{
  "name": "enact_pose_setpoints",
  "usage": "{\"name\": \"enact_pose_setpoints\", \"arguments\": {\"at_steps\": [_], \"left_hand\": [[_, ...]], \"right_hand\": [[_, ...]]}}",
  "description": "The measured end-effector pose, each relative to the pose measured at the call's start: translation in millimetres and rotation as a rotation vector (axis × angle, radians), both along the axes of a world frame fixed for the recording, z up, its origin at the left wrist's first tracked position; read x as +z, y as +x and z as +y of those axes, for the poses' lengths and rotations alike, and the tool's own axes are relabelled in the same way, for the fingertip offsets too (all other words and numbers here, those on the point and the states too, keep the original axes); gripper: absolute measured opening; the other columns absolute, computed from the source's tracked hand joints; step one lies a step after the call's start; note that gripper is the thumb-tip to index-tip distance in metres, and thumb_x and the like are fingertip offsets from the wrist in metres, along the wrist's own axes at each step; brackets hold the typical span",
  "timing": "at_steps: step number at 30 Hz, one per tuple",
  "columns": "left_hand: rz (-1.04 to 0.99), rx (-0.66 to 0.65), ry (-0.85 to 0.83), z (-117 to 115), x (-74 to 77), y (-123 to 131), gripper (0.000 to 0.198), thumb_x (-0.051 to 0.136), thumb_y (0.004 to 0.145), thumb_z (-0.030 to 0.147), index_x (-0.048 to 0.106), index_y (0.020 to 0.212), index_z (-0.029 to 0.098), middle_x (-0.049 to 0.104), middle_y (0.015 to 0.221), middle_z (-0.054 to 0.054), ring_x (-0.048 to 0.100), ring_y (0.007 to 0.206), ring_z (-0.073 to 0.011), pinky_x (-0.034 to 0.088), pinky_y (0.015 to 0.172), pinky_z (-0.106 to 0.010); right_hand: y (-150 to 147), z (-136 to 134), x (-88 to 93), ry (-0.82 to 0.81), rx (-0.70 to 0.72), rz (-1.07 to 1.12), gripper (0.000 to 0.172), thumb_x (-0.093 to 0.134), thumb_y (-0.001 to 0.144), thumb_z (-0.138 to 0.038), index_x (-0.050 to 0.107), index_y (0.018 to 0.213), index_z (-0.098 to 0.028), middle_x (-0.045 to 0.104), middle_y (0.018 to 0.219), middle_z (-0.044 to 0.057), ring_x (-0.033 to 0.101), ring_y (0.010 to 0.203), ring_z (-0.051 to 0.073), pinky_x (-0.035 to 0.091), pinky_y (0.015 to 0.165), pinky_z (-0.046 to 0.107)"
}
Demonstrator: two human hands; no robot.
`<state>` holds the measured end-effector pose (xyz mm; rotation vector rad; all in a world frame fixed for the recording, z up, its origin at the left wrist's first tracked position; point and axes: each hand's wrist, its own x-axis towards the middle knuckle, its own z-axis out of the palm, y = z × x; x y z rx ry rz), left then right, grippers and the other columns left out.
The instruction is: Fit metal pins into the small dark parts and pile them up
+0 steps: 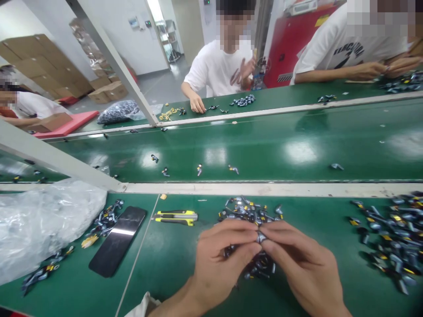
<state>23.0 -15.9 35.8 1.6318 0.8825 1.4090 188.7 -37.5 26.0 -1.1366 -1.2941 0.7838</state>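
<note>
My left hand (224, 259) and my right hand (302, 264) meet at the fingertips, both pinching one small metallic part (261, 237). Beneath and behind them lies a pile of similar dark and silver parts with yellow bits (243, 208), partly hidden by my hands. To the left of the pile, a yellow and black utility knife (176, 217) rests on the green tabletop (165, 268). A larger heap of such parts (393, 237) spreads over the right side.
A black phone (118, 241), small parts (107, 218) and a clear plastic bag (42, 224) are at the left. Beyond a white rail (211, 188), scattered parts lie on a green belt (280, 154). People sit across it, handling parts.
</note>
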Motion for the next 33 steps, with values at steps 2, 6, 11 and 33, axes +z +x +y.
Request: {"name": "enact_pose_setpoints", "arguments": {"at_steps": [2,6,11,33], "left_hand": [[0.021,0.011,0.046,0,0.9,0,0.02,0.078,0.079,0.002,0.081,0.092,0.017,0.08,0.098,-0.007,0.077,0.089,-0.0156,0.062,0.084,-0.024],[0.048,0.051,0.097,-1,1.6,0,0.018,0.077,0.081,0.003,0.08,0.094,0.014,0.08,0.095,-0.009,0.076,0.085,-0.0157,0.062,0.083,-0.024],[0.043,0.068,0.133,-6,-2.7,4,0.018,0.076,0.082,0.003,0.079,0.095,0.014,0.08,0.092,-0.009,0.076,0.087,-0.0168,0.062,0.085,-0.027],[0.035,0.015,0.118,-7,3.8,-1,0.023,0.075,0.079,0.003,0.077,0.097,0.018,0.078,0.095,-0.008,0.073,0.09,-0.0186,0.062,0.087,-0.034]], "right_hand": [[0,2,0.3,-0.126,0.072,0.106,0.019,0.081,0.08,-0.014,0.082,0.09,-0.03,0.083,0.086,-0.001,0.078,0.077,0.014,0.061,0.071,0.015],[-2,6,-0.8,-0.476,0.343,0.475,0.014,0.084,0.082,-0.027,0.074,0.092,-0.023,0.078,0.07,-0.002,0.073,0.059,0.011,0.06,0.06,0.016],[-10,1,-7.7,-0.639,0.599,0.673,0.034,0.064,0.097,-0.048,0.062,0.084,-0.017,0.072,0.061,0.001,0.07,0.049,0.012,0.055,0.049,0.019],[3,-2,14.3,-0.435,0.664,0.225,0.043,0.039,0.109,-0.038,0.068,0.084,-0.018,0.071,0.066,0.003,0.068,0.063,0.016,0.053,0.065,0.026]]}}
